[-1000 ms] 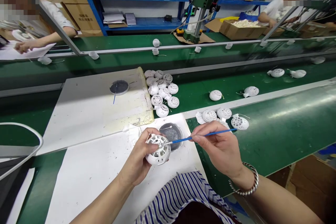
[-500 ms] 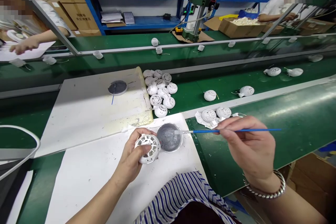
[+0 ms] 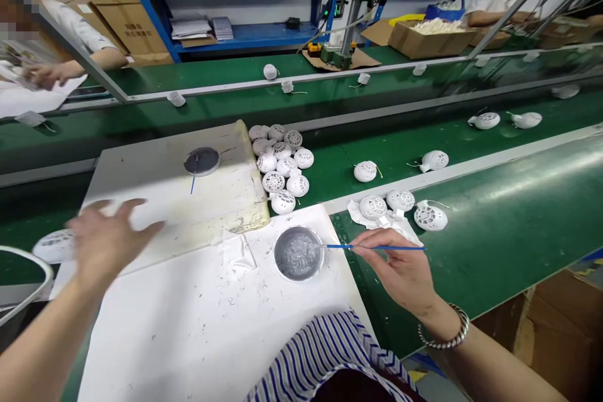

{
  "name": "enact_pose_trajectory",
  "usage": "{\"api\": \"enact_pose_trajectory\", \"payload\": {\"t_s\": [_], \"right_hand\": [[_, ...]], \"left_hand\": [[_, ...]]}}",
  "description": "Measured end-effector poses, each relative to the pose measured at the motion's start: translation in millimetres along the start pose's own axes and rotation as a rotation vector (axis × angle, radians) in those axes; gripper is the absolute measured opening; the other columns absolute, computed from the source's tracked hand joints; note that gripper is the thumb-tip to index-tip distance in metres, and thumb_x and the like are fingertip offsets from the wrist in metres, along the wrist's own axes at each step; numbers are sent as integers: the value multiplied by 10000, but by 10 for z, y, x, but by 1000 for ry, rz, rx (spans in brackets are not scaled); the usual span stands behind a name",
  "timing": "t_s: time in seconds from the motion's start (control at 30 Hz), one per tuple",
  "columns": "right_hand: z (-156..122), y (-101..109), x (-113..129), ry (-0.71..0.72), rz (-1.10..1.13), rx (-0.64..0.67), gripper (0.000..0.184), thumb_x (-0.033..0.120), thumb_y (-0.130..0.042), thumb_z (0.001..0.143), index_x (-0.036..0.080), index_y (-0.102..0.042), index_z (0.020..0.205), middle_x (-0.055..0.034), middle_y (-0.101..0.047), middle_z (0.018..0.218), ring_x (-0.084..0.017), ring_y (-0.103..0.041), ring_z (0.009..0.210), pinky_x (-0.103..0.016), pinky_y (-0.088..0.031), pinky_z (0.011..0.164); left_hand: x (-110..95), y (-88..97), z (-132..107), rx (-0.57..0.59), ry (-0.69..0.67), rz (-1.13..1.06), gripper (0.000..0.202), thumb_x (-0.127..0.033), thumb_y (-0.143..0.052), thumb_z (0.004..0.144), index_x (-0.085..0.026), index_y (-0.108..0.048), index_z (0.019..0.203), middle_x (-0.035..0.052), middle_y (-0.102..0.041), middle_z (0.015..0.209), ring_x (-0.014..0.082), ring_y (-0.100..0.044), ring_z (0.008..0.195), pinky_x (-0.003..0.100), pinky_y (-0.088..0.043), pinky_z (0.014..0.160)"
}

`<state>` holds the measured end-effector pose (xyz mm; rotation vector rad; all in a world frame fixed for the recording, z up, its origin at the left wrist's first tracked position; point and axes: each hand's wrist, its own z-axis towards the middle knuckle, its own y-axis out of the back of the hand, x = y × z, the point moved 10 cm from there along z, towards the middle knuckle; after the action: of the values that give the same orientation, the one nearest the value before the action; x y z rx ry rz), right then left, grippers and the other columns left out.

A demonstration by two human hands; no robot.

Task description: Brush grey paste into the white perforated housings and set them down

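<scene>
My left hand (image 3: pixel 106 235) is over the left side of the white board (image 3: pixel 155 201), fingers spread and nothing in its grasp. Just beyond its wrist side lies a white perforated shell (image 3: pixel 53 247), partly hidden by the hand. My right hand (image 3: pixel 398 270) pinches a thin blue paintbrush (image 3: pixel 339 246), held nearly level. The brush tip reaches the right rim of a round dish of grey paint (image 3: pixel 298 257), which stands on a white sheet (image 3: pixel 198 326). A crumpled white cloth (image 3: pixel 238 252) lies left of the dish.
Several white perforated shells (image 3: pixel 282 166) cluster beside the board on the green belt. More shells (image 3: pixel 400 200) sit at right, some on white tissue. A second grey paint dish (image 3: pixel 202 161) holds a blue brush. Two co-workers are across the line, beyond a metal rail (image 3: pixel 221 88).
My left hand has swung left and let go of the white perforated shell, which is now at the far left. My right hand and brush have shifted left and slightly down.
</scene>
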<state>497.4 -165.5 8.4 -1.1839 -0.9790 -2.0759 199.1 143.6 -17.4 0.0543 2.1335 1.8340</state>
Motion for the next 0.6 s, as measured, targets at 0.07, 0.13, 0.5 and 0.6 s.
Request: {"api": "enact_pose_trajectory", "payload": {"t_s": [0.07, 0.13, 0.5, 0.6], "right_hand": [[-3, -117, -39, -5, -37, 63, 122, 99, -597, 788, 208, -596, 844, -21, -653, 803, -150, -630, 791, -308, -535, 704], [9, -230, -24, 24, -97, 119, 115, 124, -581, 807, 215, -601, 875, -20, -668, 817, -151, -635, 790, -309, -532, 700], [11, -420, -127, 60, -175, 181, 86, 169, -570, 838, 210, -620, 896, 2, -686, 807, -135, -606, 735, -306, -455, 692], [14, -465, -212, 13, -172, 209, 85, 176, -573, 839, 215, -642, 870, 13, -687, 798, -127, -600, 738, -296, -440, 703]], "left_hand": [[-661, -269, -77, 63, -178, 45, 448, -474, -469, 810, -211, -484, 1172, 122, -429, 1251, 337, -347, 1196, 451, -388, 898], [-1350, -698, -161, 203, -306, 10, 438, -548, -460, 790, -289, -515, 1140, 56, -463, 1246, 264, -494, 1062, 365, -442, 825], [-2120, -1517, 70, 483, -223, -361, 663, -276, -775, 472, -134, -534, 1073, 221, -466, 1243, 424, -411, 1161, 509, -339, 945], [-1808, -1283, -38, 564, -166, -659, 638, -396, -700, 604, -186, -459, 1156, 162, -487, 1245, 329, -486, 1129, 412, -445, 883]]}}
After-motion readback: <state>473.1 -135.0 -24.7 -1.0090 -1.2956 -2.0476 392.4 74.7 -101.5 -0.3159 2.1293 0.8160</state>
